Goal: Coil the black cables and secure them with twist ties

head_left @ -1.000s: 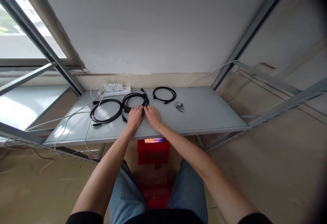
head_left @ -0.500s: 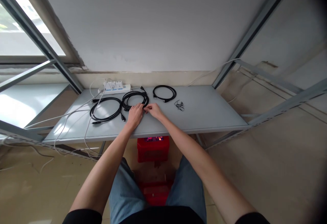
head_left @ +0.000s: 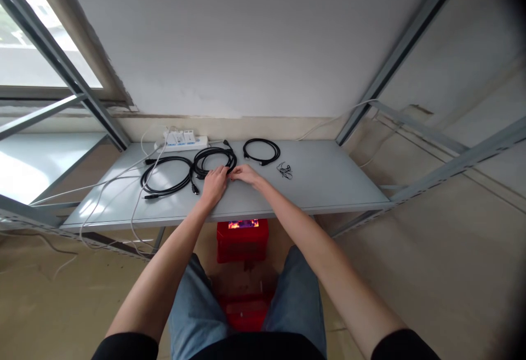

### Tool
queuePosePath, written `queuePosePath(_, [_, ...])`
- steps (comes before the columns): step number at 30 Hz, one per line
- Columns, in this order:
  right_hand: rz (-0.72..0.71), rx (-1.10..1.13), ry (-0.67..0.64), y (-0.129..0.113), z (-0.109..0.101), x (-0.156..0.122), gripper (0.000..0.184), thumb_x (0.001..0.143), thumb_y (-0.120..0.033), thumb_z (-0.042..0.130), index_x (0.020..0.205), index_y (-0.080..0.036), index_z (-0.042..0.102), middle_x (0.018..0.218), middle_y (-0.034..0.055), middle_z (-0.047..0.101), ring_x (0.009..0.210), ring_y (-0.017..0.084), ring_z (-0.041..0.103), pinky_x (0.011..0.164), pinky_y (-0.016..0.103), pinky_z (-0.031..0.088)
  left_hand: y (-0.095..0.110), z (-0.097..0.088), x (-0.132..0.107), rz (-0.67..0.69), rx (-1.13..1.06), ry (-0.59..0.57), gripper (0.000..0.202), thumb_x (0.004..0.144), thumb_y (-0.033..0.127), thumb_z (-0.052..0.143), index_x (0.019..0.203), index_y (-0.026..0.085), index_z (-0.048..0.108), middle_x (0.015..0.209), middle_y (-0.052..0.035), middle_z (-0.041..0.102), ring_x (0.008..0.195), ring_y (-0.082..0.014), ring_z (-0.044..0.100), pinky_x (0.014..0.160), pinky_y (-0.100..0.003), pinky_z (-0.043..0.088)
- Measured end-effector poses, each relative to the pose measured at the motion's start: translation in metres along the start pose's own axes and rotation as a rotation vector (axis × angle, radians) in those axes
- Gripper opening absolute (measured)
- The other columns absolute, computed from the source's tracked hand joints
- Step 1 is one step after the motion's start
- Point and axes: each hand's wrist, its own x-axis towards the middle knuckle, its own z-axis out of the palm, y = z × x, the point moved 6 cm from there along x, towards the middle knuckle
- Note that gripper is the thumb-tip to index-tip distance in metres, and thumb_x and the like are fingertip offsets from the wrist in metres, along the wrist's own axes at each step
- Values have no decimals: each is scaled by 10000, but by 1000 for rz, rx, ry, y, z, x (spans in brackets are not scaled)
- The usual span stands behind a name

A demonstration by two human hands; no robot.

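Note:
A coiled black cable (head_left: 201,154) lies on the grey shelf, and both hands are at its near right edge. My left hand (head_left: 214,186) is closed with its fingertips on the coil, gripping it from the near side. My right hand (head_left: 245,174) pinches beside those fingertips, at the coil's right edge; what sits in the pinch is too small to make out. Touching the middle coil on its left is another black cable coil (head_left: 164,192). A third black coil (head_left: 279,154) lies apart at the back right, with a small tangle of thin black ties (head_left: 284,171) in front of it.
A white power strip (head_left: 197,143) with plugged-in adapters stands at the back left against the wall. White cords (head_left: 137,206) trail from it over the shelf's (head_left: 329,184) front edge. Metal posts (head_left: 361,110) rise at both sides. Below is a red box (head_left: 242,245) with a lit top.
Both hands stay at the middle coil, with only a slight shift of the right fingers. The whole view has moved a little; the coils and ties lie as before.

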Motion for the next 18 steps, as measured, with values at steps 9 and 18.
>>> queuePosePath(9, [-240,-246,269,2,8,-19,179,782,-264,766,718,-209,608,697,-31,646,679,137,575,678,251,429,3,-4,-1,11,7,2,295,1034,171,474,1242,203,680,1151,-136,727,1138,-292,671,948,-384,495])
queuePosePath(18, [-269,-600,370,-7,10,-31,88,916,-155,671,859,-214,640,819,-11,691,760,159,603,726,257,415,-2,1,0,-21,-5,-14,281,1053,219,488,1252,201,685,1160,-138,725,1104,-292,683,930,-379,489])
